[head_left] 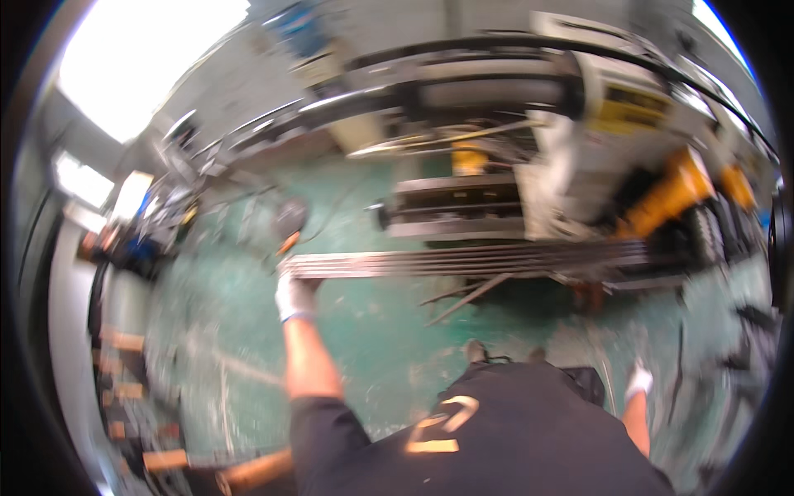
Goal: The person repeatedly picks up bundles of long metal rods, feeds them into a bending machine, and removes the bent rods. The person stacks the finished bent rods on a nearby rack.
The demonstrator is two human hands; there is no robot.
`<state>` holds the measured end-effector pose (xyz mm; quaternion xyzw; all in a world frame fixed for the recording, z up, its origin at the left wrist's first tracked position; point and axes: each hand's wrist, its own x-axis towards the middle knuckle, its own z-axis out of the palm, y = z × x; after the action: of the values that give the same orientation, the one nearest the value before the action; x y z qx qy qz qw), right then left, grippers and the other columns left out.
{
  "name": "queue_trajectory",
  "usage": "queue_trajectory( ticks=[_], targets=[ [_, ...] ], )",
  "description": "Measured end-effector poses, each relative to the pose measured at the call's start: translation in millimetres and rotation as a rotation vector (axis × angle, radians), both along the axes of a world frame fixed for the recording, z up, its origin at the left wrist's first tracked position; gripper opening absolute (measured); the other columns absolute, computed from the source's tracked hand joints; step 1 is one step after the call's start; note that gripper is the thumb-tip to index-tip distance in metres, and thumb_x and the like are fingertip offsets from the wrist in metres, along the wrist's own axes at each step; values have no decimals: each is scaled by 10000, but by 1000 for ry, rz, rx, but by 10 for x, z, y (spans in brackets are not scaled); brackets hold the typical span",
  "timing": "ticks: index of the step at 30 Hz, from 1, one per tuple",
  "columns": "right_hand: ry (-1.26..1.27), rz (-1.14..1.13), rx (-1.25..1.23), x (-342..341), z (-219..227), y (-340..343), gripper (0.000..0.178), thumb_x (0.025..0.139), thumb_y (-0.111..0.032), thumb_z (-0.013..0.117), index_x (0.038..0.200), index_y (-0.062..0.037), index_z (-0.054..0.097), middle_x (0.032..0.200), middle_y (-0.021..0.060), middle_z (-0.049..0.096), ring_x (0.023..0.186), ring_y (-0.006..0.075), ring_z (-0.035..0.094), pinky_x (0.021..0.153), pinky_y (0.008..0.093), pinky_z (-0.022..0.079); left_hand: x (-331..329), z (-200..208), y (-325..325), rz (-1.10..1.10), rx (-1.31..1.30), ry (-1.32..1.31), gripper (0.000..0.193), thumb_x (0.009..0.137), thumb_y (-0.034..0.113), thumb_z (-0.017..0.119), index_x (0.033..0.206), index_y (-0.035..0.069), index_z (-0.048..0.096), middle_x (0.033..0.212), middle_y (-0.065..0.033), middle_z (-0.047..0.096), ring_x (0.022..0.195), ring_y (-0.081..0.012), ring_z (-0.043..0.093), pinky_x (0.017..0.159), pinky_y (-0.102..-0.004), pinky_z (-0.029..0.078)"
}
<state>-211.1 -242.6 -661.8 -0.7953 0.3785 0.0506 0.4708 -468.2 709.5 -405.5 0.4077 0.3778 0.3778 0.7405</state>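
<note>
Across the upper half of the frame stands a large workshop machine point(579, 107), pale grey with yellow and orange parts toward the upper right, blurred by motion. Below it spreads a worn green floor point(372, 331), scuffed and patchy.

Lying level through the middle of the frame is a bundle of long metal bars point(463, 260), grey and dully shining, several laid side by side. Its long axis runs left to right, from the centre-left to the machine's base at the right. A few loose thin rods point(467, 293) lie slanted on the floor just below it.

The left hand point(295, 296), in a white glove, reaches up from the lower centre and meets the bundle at its left end; the bars stretch away from it to the right. Blur keeps me from telling whether the fingers are closed round the end or only touching it.

The right hand point(638, 382), also gloved white, hangs by the person's side at the lower right, well apart from the bars, gripping nothing that can be seen.
</note>
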Motion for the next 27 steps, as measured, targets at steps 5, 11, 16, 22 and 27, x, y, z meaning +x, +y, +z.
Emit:
queue_trajectory(
  ticks=[5,11,16,22,27],
  targets=[
    [-4,31,-121,-231,593,503,458,955,-362,760,1121,65,756,952,117,763,828,196,651,783,369,523,-37,173,-217,-4,71,151,497,1087,432,543,1528,216,474,1322,-105,661,1116,-330,692,926,-528,585],
    [26,93,-76,-218,354,318,438,978,-361,746,1083,64,762,990,159,774,900,238,701,830,374,527,-143,86,-63,-122,60,216,608,1055,615,525,1545,259,475,1365,-57,655,1143,-309,672,943,-532,533],
    [66,151,-51,-11,471,365,520,966,-427,730,1127,67,759,1083,240,777,1011,346,728,918,409,535,-114,38,-11,3,-137,5,738,1049,681,442,1546,138,491,1512,-120,581,1355,-312,569,1145,-527,451],
    [111,243,-117,347,-305,-338,534,955,-440,722,1115,67,764,1011,203,786,947,290,740,877,407,565,244,-459,-1024,167,-382,-94,909,1050,674,423,1668,67,149,1704,-159,318,1543,-431,335,1276,-554,304],
    [256,239,222,888,-317,-442,426,994,-343,697,1005,80,743,848,130,754,710,197,674,700,361,549,903,-1350,-2557,102,-534,79,844,1070,647,400,1652,68,202,1613,-171,459,1483,-423,429,1215,-594,382]
  ],
)
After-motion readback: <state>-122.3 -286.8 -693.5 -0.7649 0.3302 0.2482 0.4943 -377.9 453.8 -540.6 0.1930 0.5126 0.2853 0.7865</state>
